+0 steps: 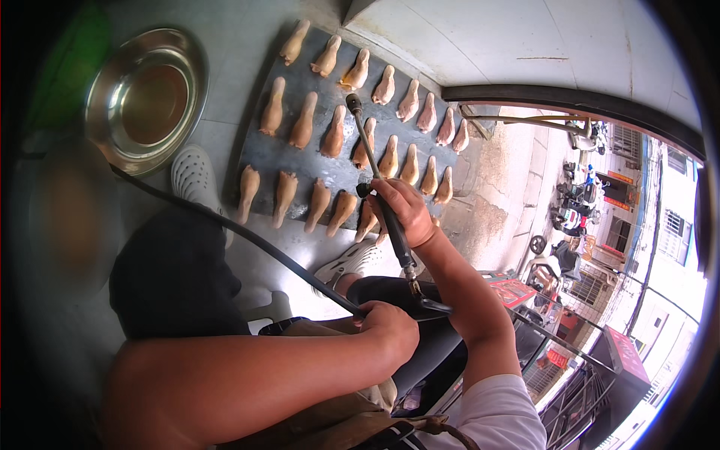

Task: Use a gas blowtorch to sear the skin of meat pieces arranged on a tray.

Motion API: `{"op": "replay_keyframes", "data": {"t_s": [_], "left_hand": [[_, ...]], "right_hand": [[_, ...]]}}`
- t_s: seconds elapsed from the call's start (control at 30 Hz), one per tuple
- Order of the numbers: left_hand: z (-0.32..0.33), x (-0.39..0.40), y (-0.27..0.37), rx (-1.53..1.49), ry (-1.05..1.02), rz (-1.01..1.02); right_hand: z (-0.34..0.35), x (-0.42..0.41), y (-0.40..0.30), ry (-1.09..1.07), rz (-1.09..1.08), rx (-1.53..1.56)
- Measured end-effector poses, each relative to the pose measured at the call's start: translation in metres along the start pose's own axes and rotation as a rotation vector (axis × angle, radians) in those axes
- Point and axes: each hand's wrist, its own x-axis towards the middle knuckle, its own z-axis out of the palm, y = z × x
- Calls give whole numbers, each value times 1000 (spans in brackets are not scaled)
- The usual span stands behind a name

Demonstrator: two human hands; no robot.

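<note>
My right hand (402, 211) is closed around the dark handle of a gas torch (391, 230). The torch's long metal tube reaches over a dark flat board (315, 169), its nozzle near the upper rows of leg-shaped, skin-on meat pieces (333, 132). No flame shows. These pieces lie spaced out in three rows; those at the upper right look paler, others browner. Below the torch, my left hand (391, 332) grips a black hose (270, 247) that runs off to the upper left. My right hand and forearm hide part of the lowest row.
A wide metal basin (194, 95) stands on the floor left of the board, near one white clog (194, 171); the other clog (351, 261) is by the board's lower edge. A pale wall (534, 45) borders the top. Street, parked scooters (574, 197) and a metal-framed cart (624, 360) lie right.
</note>
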Motion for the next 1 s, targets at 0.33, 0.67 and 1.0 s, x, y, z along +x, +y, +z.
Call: {"op": "replay_keyframes", "data": {"t_s": [0.33,0.67,1.0], "left_hand": [[-8,-4,0,20,-24,6],[-4,1,1,30,-12,-8],[-12,3,-2,-24,45,43]], "right_hand": [[-2,-4,3,46,60,-15],[-4,-5,1,29,101,2],[-23,8,-3,298,459,46]]}}
